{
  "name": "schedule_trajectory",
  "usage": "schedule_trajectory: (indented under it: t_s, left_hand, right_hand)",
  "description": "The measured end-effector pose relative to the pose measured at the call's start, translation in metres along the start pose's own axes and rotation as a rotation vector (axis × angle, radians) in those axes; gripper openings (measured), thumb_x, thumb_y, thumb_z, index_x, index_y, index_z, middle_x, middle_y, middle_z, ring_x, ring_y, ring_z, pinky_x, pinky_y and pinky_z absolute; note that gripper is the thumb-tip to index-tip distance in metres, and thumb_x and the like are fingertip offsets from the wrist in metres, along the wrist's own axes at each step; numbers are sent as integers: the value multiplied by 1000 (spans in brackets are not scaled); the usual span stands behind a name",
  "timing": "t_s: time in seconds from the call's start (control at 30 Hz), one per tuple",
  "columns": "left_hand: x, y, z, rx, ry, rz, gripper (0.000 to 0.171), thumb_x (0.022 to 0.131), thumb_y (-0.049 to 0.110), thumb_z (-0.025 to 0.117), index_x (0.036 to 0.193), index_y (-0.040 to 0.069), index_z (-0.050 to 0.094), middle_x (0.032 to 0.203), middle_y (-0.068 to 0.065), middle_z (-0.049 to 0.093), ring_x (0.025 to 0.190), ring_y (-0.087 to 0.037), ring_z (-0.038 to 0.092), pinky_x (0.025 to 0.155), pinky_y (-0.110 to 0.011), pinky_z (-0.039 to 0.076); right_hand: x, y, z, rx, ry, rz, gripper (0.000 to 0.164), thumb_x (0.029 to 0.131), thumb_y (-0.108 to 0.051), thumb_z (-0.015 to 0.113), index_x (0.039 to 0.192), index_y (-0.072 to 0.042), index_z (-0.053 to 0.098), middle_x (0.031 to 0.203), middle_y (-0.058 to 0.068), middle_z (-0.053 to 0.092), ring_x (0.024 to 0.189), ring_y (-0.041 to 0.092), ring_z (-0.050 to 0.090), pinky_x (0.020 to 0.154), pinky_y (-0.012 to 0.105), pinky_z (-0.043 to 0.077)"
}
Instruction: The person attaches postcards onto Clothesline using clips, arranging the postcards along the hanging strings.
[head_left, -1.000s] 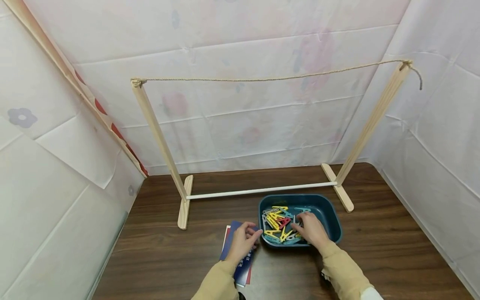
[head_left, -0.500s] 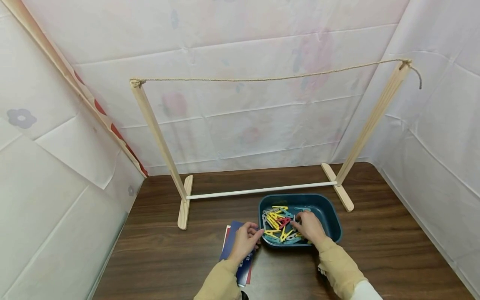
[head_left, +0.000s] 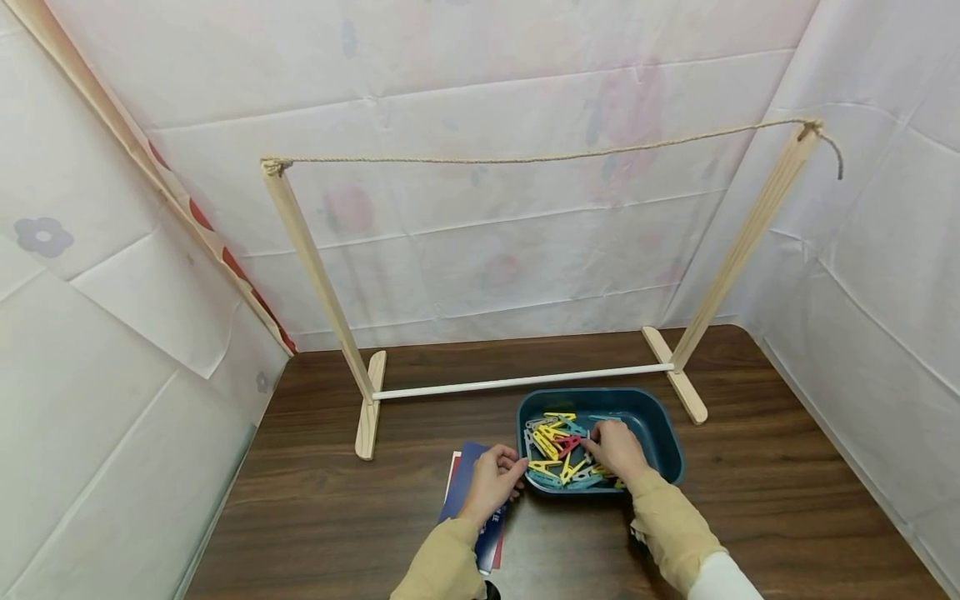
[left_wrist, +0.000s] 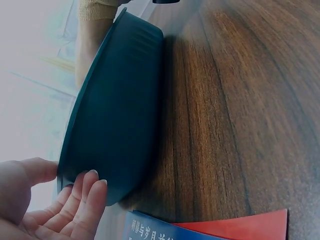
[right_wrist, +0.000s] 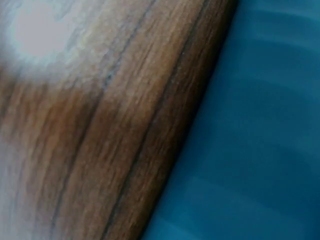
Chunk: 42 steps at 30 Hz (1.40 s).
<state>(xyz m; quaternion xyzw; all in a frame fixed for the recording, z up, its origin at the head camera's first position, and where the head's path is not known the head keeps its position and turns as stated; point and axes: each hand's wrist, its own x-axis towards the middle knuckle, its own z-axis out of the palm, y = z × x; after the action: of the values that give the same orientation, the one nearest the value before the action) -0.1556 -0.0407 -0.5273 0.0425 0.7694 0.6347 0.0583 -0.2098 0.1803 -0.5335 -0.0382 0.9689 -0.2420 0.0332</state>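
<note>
Numerous pegs (head_left: 549, 440) lie in the tray (head_left: 662, 437), head view; the right hand (head_left: 618, 450) is among them. Whether its fingertips clamp one cannot be told. Overlapping pegs could snag. Left wrist: the left hand (left_wrist: 61, 212) pinches the tray; uneven pull could tip it. Right wrist: tray and table (right_wrist: 100, 140) only.

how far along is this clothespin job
Done: the rope is tied between both wooden posts. In hand: the right hand is among the clothespins, whether gripping one is unclear; the left hand touches the tray. Likely left: pinning the stacked cards, since nothing hangs on the rope yet.
</note>
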Motion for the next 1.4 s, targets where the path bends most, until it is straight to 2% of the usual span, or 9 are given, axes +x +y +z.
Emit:
schedule_trajectory:
  t_s: [0.27,0.43,0.73,1.03,1.23,1.4]
  left_hand:
    - [0,-1,0,-5,9,-11,17,84,10,60,85,-5,52,64,-11,57,56,-34,59,48,-43,49]
    - [0,-3,1,-21,5,-3,19,83,10,61,86,-6,52,65,-14,58,55,-34,58,47,-41,49]
    - [-1,-1,2,-36,3,-17,16,84,9,59,84,-5,51,67,-21,58,56,-37,58,48,-45,48]
    - [0,-2,3,-60,-4,-14,15,84,7,59,82,-4,49,65,-22,57,50,-28,58,49,-46,49]
    - [-1,-1,4,-111,-7,-9,13,85,3,57,83,-7,48,64,-25,57,52,-39,57,50,-51,47]
    - [-7,16,3,-172,-11,-10,11,85,-3,53,83,-11,46,65,-31,54,56,-50,53,54,-57,44]
  right_hand:
    - [1,-2,2,14,-6,33,28,80,-20,66,57,-11,53,52,-1,44,46,12,41,43,25,32]
    - [-1,-3,1,12,-16,56,30,80,-20,65,55,-11,53,51,-1,43,46,12,41,44,24,32]
    - [-5,-3,-1,63,-17,74,23,80,-16,64,60,-9,55,56,0,47,49,12,44,45,25,35]
    - [-10,-3,-3,137,34,55,16,79,-11,62,64,-7,57,57,0,48,49,12,44,45,25,35]
    - [-16,-5,-7,187,79,34,13,79,-11,62,68,-6,59,59,0,50,52,12,43,47,26,36]
    - [-21,-9,-13,241,128,26,13,80,-14,63,70,-6,61,61,-1,51,54,11,44,49,26,37]
